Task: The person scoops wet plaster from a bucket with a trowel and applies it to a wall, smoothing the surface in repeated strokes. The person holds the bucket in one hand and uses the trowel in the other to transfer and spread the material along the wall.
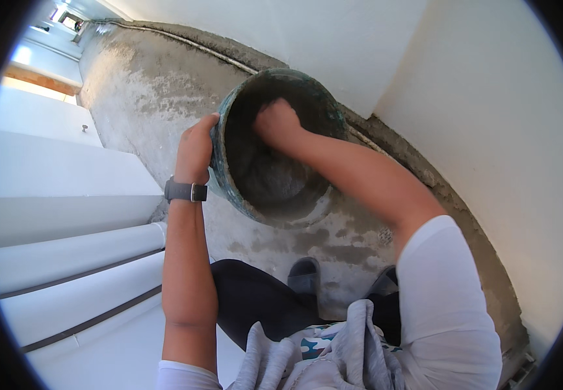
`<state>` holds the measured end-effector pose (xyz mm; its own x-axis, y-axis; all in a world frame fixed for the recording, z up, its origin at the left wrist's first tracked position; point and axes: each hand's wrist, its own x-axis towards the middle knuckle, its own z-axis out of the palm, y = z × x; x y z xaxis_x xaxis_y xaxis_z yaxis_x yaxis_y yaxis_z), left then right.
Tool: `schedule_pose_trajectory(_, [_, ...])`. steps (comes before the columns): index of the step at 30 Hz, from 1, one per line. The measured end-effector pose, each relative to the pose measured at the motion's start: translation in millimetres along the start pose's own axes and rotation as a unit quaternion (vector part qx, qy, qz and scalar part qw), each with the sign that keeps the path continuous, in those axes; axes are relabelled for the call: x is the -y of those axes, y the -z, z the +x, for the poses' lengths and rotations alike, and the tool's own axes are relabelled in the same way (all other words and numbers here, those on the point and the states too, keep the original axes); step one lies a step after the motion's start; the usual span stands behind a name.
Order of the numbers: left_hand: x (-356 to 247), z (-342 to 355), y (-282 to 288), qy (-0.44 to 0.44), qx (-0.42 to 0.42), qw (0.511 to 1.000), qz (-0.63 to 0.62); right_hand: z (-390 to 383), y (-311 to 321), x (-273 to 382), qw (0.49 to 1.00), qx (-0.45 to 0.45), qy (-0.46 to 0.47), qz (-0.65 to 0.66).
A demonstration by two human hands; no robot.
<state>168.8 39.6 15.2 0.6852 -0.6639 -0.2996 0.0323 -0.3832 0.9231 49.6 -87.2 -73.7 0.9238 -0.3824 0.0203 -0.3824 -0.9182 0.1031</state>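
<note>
A large round bucket (pixel 225 182), greenish outside and smeared with grey, is tilted so that its mouth faces me. My left hand (pixel 196 148), below a dark wristwatch (pixel 185 190), grips the bucket's left side at the rim. My right hand (pixel 279 123) reaches inside, curled closed near the upper inner wall; what its fingers hold, if anything, is hidden. Wet grey residue (pixel 281 179) coats the inner wall and bottom.
A white wall (pixel 476 110) rises on the right, with a thin pipe (pixel 197 45) along its base. White panels (pixel 67 169) and thick white pipes (pixel 80 253) stand on the left. My sandalled foot (pixel 304 276) rests on the damp concrete floor (pixel 142 84) below the bucket.
</note>
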Motion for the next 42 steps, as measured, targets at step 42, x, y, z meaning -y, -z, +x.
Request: schedule_pose_trajectory(42, [19.8,21.4,28.9,-0.088,0.043,0.992,0.084,2.7,23.4,2.4,0.976,-0.078,0.202,0.03])
